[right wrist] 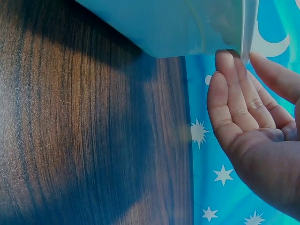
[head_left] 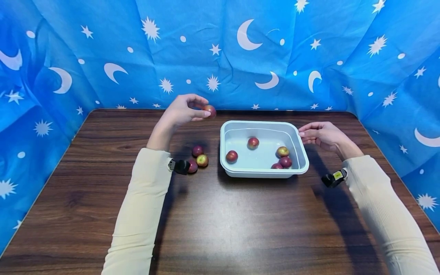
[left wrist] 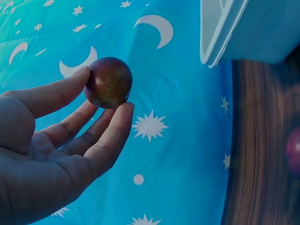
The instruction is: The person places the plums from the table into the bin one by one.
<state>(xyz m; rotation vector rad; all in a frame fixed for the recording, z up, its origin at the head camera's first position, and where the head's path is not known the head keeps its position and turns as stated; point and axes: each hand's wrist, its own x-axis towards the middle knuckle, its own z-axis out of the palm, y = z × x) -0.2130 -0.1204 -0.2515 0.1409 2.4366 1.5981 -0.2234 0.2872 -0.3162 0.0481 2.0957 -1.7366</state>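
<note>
A fruit (head_left: pixel 209 111) is pinched between the thumb and fingertips of the left hand (head_left: pixel 183 110), held raised off the counter (head_left: pixel 220 229), just outside the back left corner of a white tub (head_left: pixel 258 174). From this grip, the tub is found to the right and a little nearer the person, its long axis laid from left to right. The tub's left end is thus nearest the fruit; by that reading, a short path across the left rim is all that would be called for, with the rim's height the thing to be cleared. Little seems to hang on how the fruit is turned, since it is nearly round.

At the opposite end, the tub's right rim is pinched by the right hand (head_left: pixel 324 135), thumb set against fingers; the two grips are parted by the tub's full length. Five fruits (head_left: pixel 253 143) are seen inside, three of them gathered toward the right. Three more fruits (head_left: pixel 202 160) are clustered on the counter, left of the tub, and are nearer the left hand.
</note>
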